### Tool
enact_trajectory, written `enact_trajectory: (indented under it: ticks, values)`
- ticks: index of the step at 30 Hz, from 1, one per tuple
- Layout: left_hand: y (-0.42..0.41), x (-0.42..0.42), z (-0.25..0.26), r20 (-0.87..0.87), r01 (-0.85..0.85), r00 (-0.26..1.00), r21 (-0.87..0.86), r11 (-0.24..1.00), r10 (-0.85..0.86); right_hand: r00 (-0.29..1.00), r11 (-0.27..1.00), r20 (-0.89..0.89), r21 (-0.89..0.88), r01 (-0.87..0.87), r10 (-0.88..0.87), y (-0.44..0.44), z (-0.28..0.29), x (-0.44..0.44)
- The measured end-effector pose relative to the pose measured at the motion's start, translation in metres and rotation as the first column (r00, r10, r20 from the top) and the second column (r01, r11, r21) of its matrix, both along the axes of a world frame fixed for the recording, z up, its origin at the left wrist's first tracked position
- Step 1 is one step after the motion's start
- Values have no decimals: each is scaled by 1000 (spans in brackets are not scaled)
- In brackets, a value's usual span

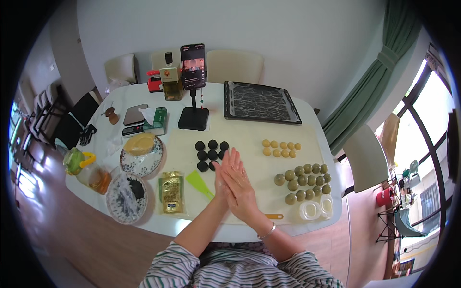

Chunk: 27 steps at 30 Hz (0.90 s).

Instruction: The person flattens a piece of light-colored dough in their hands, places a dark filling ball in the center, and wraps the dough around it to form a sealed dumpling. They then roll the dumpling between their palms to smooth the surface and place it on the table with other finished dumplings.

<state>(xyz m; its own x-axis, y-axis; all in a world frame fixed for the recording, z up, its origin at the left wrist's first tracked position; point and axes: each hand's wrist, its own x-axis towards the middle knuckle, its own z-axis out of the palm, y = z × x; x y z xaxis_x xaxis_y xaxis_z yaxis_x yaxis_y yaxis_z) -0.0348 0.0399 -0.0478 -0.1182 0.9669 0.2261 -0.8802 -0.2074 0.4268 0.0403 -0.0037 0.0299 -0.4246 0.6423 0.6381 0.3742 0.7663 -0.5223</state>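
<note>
My left hand (222, 180) and my right hand (239, 185) are pressed palm to palm over the pale mat (245, 138). Whether something lies between the palms is hidden. Just beyond the fingers, black dough balls (212, 144) stand in rows, some partly covered by my hands. A lime-green spatula (198, 183) lies left of my wrists. To the right are small yellow balls (283, 145) in two rows and, nearer me, larger olive-green balls (302, 180). An orange handle (274, 216) shows beside my right forearm.
A lined black baking tray (262, 102) is at the back right; a phone on a stand (193, 118), a bottle (172, 84) and a kitchen scale (134, 117) are behind. Left are a plate with yellow dough (144, 160), a patterned bowl (115, 205), a gold packet (173, 192) and a jug (94, 178). Plastic containers (309, 210) sit front right.
</note>
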Motion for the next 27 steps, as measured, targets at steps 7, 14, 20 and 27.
enact_trajectory:
  ticks: [7,14,20,27]
  values:
    - [-14,13,22,240,254,948,-176,951,-209,986,945,-157,-328,7,-62,48,-25,19]
    - [-13,20,15,219,212,959,-137,968,-179,983,966,47,-181,183,-178,14,1,0]
    - [-2,-6,9,315,140,945,-143,980,-89,981,973,-158,-215,79,-115,13,-25,6]
    - [-16,25,3,364,351,882,-88,932,-298,971,955,-99,-228,191,-218,36,-36,4]
